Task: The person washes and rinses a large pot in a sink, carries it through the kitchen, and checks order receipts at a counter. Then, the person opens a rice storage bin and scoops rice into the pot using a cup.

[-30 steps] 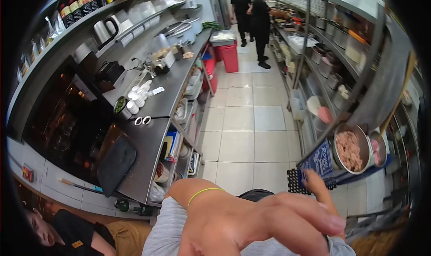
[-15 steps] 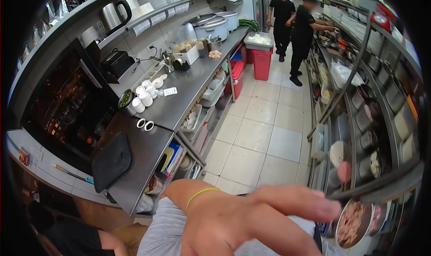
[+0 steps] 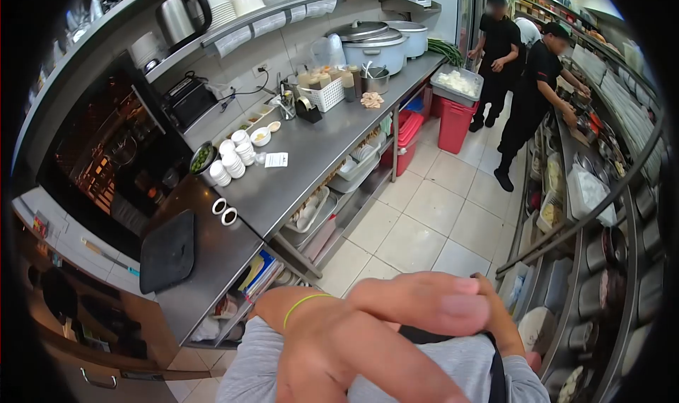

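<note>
Close to the camera, my left hand [image 3: 353,339] reaches across the front of my body, fingers pointing right. A thin yellow-green band [image 3: 300,305] circles the wrist. Its long fingers are stretched out and spread apart, and nothing shows in them. From a grey sleeve [image 3: 523,378] on the right, my right forearm [image 3: 503,322] rises up behind the left fingertips; they cover most of my right hand, so its fingers are hidden. Nearest on the left is a steel counter [image 3: 219,276] with a dark tray [image 3: 168,251] and two small cups of dark sauce [image 3: 228,215].
Stacked white cups [image 3: 237,155], a squeeze-bottle basket [image 3: 329,95] and large pots [image 3: 375,49] line the counter. Two people in black [image 3: 534,99] stand along the aisle. Red bins [image 3: 456,124] sit on the tiled floor [image 3: 417,219]. Steel racks [image 3: 601,254] run along the right.
The view has swung to the right side, so the left fingertips sit further left and higher in it. My right forearm has come into view. The bowl of pink meat is no longer seen.
</note>
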The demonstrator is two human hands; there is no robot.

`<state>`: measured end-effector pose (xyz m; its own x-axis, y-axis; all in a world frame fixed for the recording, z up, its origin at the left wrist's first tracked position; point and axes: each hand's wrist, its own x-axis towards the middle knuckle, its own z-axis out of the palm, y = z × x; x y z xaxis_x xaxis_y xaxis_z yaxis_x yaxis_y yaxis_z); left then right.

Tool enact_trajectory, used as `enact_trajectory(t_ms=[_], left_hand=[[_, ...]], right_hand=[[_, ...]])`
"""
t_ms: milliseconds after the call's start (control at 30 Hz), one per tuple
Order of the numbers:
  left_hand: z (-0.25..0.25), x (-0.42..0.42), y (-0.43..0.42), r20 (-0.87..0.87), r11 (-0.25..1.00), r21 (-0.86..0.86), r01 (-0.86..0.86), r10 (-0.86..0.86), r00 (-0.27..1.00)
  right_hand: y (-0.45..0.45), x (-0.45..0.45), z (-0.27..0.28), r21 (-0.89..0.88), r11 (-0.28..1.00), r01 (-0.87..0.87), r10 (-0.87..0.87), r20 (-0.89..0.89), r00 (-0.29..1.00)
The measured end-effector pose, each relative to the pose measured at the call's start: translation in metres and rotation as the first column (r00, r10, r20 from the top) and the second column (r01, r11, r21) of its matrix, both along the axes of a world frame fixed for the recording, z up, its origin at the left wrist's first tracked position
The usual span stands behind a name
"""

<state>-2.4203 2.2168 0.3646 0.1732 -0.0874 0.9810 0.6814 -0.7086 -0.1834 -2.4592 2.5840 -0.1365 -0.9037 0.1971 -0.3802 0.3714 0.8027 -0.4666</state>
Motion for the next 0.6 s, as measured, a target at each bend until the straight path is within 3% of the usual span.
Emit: enact_trajectory(t_ms=[33, 133, 167, 233, 267, 300, 333, 367, 400, 433, 533, 600], left_hand=[[-0.006, -0.021, -0.012, 0.008, 0.996, -0.085, 0.004, -0.004, 1.0], [-0.011, -0.072, -0.018, 0.226, 0.994, -0.098, 0.049, -0.026, 0.974], [-0.012, -0.075, -0.01, 0.352, 0.999, -0.037, 0.012, 0.002, 0.936], [0.005, -0.083, -0.035, 0.708, 0.975, -0.21, 0.071, 0.101, 0.699], [0.014, -0.087, -0.048, 0.831, 0.953, -0.263, 0.149, 0.146, 0.536], [0.012, -0.101, -0.048, 0.864, 0.965, -0.223, 0.139, 0.129, 0.488], [0.01, -0.118, -0.047, 0.893, 0.975, -0.18, 0.129, 0.107, 0.437], [0.01, -0.143, -0.047, 0.874, 0.974, -0.179, 0.141, 0.091, 0.476], [0.011, -0.168, -0.046, 0.854, 0.972, -0.177, 0.154, 0.074, 0.514], [0.013, -0.202, -0.045, 0.771, 0.959, -0.217, 0.181, 0.055, 0.634], [0.032, -0.276, -0.002, 0.589, 0.946, -0.178, 0.271, -0.118, 0.799], [0.019, -0.348, 0.005, 0.228, 0.946, -0.136, 0.295, -0.26, 0.938]], right_hand=[[-0.001, -0.024, -0.007, -0.058, 0.998, -0.037, 0.034, -0.055, 0.998], [-0.004, -0.076, -0.023, -0.053, 0.989, -0.138, 0.136, -0.033, 0.99], [0.009, -0.087, -0.045, -0.158, 0.978, -0.139, 0.139, -0.013, 0.99], [0.015, -0.093, -0.039, 0.009, 0.984, -0.175, 0.174, 0.071, 0.982], [0.042, -0.09, -0.088, 0.079, 0.95, -0.302, 0.297, 0.069, 0.952], [0.073, -0.088, -0.142, 0.15, 0.896, -0.418, 0.413, 0.066, 0.908], [0.054, -0.085, -0.076, 0.021, 0.996, -0.09, 0.085, 0.163, 0.983], [0.055, -0.085, -0.059, -0.007, 1.0, 0.023, -0.02, 0.276, 0.961], [0.069, -0.081, -0.068, 0.063, 0.986, -0.152, 0.135, 0.22, 0.966], [0.079, -0.075, -0.073, 0.07, 0.993, -0.099, 0.077, 0.271, 0.959], [0.091, -0.073, -0.075, 0.076, 0.995, 0.065, -0.09, 0.382, 0.92], [0.103, -0.083, -0.082, 0.088, 0.989, 0.121, -0.147, 0.437, 0.887]])
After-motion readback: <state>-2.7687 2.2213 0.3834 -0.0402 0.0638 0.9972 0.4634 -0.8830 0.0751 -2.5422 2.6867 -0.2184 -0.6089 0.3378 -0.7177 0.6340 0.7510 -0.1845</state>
